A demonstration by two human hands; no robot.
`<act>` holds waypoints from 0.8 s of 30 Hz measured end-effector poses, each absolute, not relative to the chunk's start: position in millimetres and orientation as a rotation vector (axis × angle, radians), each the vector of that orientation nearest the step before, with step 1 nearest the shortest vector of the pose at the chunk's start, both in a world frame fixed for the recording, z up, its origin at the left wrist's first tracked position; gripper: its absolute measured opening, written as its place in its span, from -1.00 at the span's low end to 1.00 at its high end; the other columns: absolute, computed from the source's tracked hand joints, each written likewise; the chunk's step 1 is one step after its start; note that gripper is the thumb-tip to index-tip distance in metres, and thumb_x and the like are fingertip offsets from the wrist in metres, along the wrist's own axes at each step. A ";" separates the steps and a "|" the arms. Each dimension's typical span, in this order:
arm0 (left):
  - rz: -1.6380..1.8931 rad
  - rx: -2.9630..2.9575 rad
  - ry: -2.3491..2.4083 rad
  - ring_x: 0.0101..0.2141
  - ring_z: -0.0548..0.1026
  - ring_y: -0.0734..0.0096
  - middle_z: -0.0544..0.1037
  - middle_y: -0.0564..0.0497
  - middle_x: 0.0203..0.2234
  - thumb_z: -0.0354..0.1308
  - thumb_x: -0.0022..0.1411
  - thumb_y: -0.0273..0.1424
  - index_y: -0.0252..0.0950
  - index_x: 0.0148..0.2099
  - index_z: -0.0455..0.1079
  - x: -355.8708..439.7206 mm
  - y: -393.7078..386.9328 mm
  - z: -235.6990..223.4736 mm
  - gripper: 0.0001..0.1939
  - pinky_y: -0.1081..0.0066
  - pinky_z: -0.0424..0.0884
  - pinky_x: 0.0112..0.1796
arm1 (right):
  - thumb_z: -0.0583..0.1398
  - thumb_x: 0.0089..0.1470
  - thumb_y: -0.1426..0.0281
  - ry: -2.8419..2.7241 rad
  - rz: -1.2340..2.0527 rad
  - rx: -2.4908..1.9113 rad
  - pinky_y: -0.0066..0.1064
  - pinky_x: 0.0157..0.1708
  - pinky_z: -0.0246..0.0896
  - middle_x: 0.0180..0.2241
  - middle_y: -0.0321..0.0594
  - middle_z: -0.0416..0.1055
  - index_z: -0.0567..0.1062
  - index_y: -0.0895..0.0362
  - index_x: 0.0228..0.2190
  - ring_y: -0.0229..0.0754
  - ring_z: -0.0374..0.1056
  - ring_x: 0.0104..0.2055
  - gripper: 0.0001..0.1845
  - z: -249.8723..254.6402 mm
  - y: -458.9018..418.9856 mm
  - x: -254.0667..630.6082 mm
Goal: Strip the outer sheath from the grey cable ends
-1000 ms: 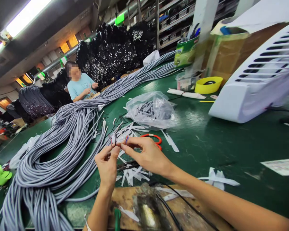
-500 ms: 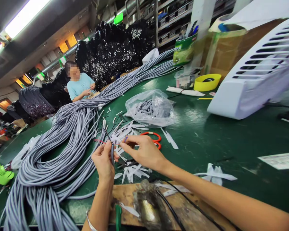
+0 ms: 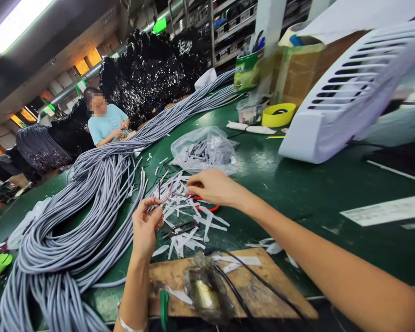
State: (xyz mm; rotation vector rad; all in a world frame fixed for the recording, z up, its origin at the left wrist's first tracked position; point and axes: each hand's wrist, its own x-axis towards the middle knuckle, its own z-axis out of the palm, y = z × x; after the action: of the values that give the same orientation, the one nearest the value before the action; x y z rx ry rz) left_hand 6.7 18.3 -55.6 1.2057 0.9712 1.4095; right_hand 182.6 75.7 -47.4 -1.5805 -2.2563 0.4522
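Note:
My left hand (image 3: 147, 226) is closed in a pinch around the end of a grey cable, mostly hidden by the fingers. Thin coloured wires (image 3: 166, 197), one reddish, stick out past its fingertips. To the right, my right hand (image 3: 212, 186) is held above the table with its fingers drawn together; what is in them, if anything, is hidden. Just under it lie red-handled scissors (image 3: 209, 208), partly covered by the hand. White strips (image 3: 185, 242) are scattered below both hands, with a dark hand tool (image 3: 180, 228) among them.
A large bundle of grey cables (image 3: 100, 193) spreads along the left. Behind the hands sits a clear plastic bag (image 3: 204, 150) of small grey parts. A wooden board (image 3: 269, 286) is near the front edge, a white slatted plastic unit (image 3: 307, 133) at right. A co-worker (image 3: 107, 122) sits across the table.
My right hand has moved away from the wires at my left hand, up and right over the scissors. The left hand keeps hold of the cable. The view has shifted slightly right.

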 end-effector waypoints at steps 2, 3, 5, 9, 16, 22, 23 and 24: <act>1.455 1.182 0.976 -0.69 0.11 0.77 0.23 0.20 -0.65 0.28 -0.11 -0.41 -0.33 -0.46 0.24 6.5 18.7 -54.6 -0.76 0.69 0.03 -0.66 | 0.05 -0.06 0.55 -2.263 0.370 -1.775 -0.39 -0.40 0.15 -0.32 0.01 0.48 0.54 0.23 -0.34 -0.04 0.39 -0.27 -0.70 -51.6 82.4 190.3; 1.472 1.158 0.973 -0.70 0.10 0.77 0.19 0.22 -0.68 0.28 -0.12 -0.41 -0.32 -0.49 0.19 6.7 18.6 -53.8 -0.73 0.69 0.01 -0.67 | 0.07 -0.12 0.60 -2.277 0.375 -1.822 -0.37 -0.42 0.16 -0.30 0.07 0.47 0.55 0.25 -0.34 0.01 0.40 -0.26 -0.69 -55.0 85.0 191.3; 1.487 1.103 0.972 -0.73 0.05 0.80 0.15 0.25 -0.70 0.29 -0.15 -0.41 -0.31 -0.53 0.10 7.5 18.5 -52.1 -0.65 0.71 -0.06 -0.69 | 0.11 -0.23 0.65 -2.338 0.385 -1.882 -0.38 -0.44 0.16 -0.29 0.11 0.47 0.55 0.28 -0.34 0.04 0.41 -0.26 -0.66 -62.2 88.1 189.0; 1.487 1.084 1.061 -0.74 0.13 0.78 0.23 0.25 -0.64 0.29 -0.17 -0.41 -0.27 -0.32 0.19 8.7 19.4 -50.0 -0.63 0.70 -0.04 -0.71 | 0.15 -0.26 0.65 -2.389 0.345 -1.922 -0.37 -0.43 0.19 -0.29 0.15 0.46 0.53 0.30 -0.32 0.07 0.41 -0.23 -0.65 -68.8 87.7 178.9; 1.452 1.164 1.328 -0.67 0.30 0.64 0.36 0.15 -0.68 0.26 -0.17 -0.35 -0.39 -0.35 0.32 3.5 25.9 -53.7 -0.69 0.59 0.23 -0.61 | 0.00 -0.04 0.62 -2.285 0.125 -1.898 -0.36 -0.39 0.18 -0.28 0.09 0.45 0.50 0.27 -0.32 0.03 0.39 -0.20 -0.69 -59.8 73.1 173.6; 1.477 1.220 1.436 -0.69 0.31 0.60 0.34 0.13 -0.73 0.20 -0.11 -0.31 -0.41 -0.47 0.38 -1.2 24.9 -55.1 -0.77 0.55 0.25 -0.60 | -0.06 0.06 0.52 -2.068 0.000 -1.832 -0.35 -0.39 0.16 -0.19 0.02 0.42 0.36 0.23 -0.16 -0.01 0.39 -0.23 -0.68 -53.7 68.5 171.8; 1.487 1.229 1.448 -0.69 0.31 0.60 0.35 0.13 -0.73 0.19 -0.10 -0.31 -0.41 -0.47 0.38 -1.6 24.4 -55.3 -0.77 0.55 0.25 -0.61 | -0.03 0.06 0.48 -2.014 0.021 -1.759 -0.35 -0.39 0.16 -0.22 0.00 0.43 0.37 0.23 -0.20 -0.03 0.38 -0.25 -0.73 -54.1 69.5 171.4; 1.502 1.240 1.454 -0.69 0.32 0.59 0.35 0.13 -0.72 0.19 -0.09 -0.30 -0.42 -0.46 0.38 -2.1 24.0 -55.5 -0.77 0.55 0.25 -0.62 | 0.01 0.04 0.45 -1.962 0.061 -1.652 -0.37 -0.39 0.16 -0.27 -0.03 0.44 0.38 0.22 -0.27 -0.06 0.38 -0.28 -0.78 -54.7 70.6 170.7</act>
State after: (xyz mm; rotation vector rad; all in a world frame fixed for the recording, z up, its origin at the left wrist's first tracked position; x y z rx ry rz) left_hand -2.1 24.0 -55.5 1.2403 1.4536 1.5018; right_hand 170.7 70.6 -54.7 -1.6517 -1.9619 0.0607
